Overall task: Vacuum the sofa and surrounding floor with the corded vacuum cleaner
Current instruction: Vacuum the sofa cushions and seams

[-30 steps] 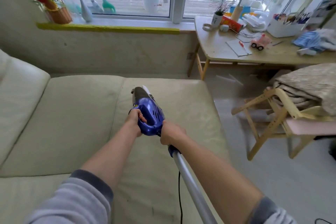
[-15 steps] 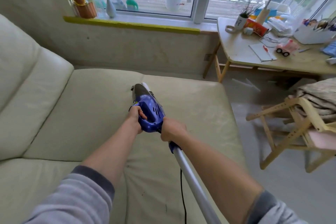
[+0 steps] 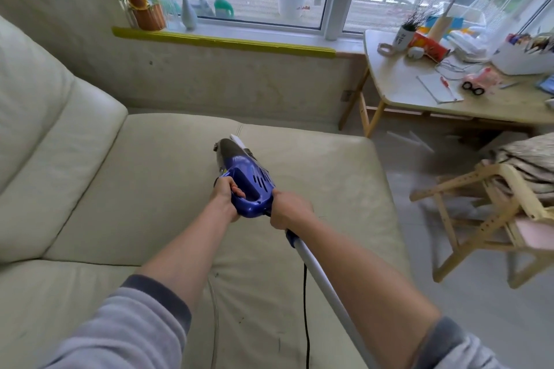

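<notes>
A blue handheld vacuum cleaner (image 3: 250, 181) lies nose-down on the seat of a cream leather sofa (image 3: 150, 189), its white nozzle touching the cushion near a seam. My left hand (image 3: 226, 196) grips the loop handle on the vacuum's left side. My right hand (image 3: 287, 210) grips the rear end of the body where a silver tube (image 3: 323, 281) runs back toward me. A black power cord (image 3: 305, 317) hangs down under the tube over the seat.
A wooden table (image 3: 398, 84) with clutter stands at the right by the window. A wooden chair (image 3: 479, 219) draped with a blanket stands on the pale floor (image 3: 479, 308) right of the sofa. A windowsill holds a flower basket (image 3: 144, 9) and bottles.
The view has swung left, showing more of the sofa's backrest. The vacuum nozzle sits a little farther toward the back of the seat; both hands keep their grip.
</notes>
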Available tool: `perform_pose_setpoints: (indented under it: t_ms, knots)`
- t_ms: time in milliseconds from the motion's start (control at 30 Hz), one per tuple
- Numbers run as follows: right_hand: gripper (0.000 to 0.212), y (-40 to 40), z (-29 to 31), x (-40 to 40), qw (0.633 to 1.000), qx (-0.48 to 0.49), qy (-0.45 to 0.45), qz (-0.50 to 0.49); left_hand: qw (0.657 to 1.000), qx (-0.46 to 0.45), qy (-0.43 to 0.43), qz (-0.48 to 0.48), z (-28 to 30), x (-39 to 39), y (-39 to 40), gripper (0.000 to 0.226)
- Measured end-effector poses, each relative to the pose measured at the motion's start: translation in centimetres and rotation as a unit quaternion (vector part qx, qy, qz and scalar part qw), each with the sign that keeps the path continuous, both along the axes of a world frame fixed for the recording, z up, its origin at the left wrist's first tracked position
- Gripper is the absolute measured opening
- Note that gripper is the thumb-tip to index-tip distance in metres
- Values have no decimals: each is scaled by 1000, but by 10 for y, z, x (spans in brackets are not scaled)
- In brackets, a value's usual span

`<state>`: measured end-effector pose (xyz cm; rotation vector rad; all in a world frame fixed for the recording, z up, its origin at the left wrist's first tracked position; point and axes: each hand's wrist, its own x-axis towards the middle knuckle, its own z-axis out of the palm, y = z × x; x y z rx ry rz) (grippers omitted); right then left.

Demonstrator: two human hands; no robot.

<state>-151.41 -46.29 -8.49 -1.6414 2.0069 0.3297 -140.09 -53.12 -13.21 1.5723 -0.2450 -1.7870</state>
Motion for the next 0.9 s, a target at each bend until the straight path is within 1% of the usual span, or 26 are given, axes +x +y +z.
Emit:
perform_pose_setpoints:
  t_ms: [167,267,400,467,567,633,767,900]
  knots:
    - [34,10,3,-27,999,5,9,-36,999,-3,2,-47,8,-36,5,14]
    - [33,19,4,-52,997,12,7,-72,997,0,9,-72,7,-65,8,16]
    - [35,29,1,-85,993,9,-1,-119,995,-3,16,-99,12,-103,16,12]
    - [37,35,-1,-101,990,8,-4,-140,993,0,6,-116,9,-122,18,15]
    - [38,45,-4,-128,984,3,-8,-176,990,8,0,-144,2,-152,18,25]
    - [37,51,-4,-144,981,-2,-13,-196,986,8,-5,-169,1,-171,22,26]
    - [33,63,-6,-176,972,-5,-28,-235,979,6,-5,-203,3,-209,30,19]
    - [30,71,-11,-200,960,-14,-49,-275,974,4,-5,-228,-1,-243,31,26]
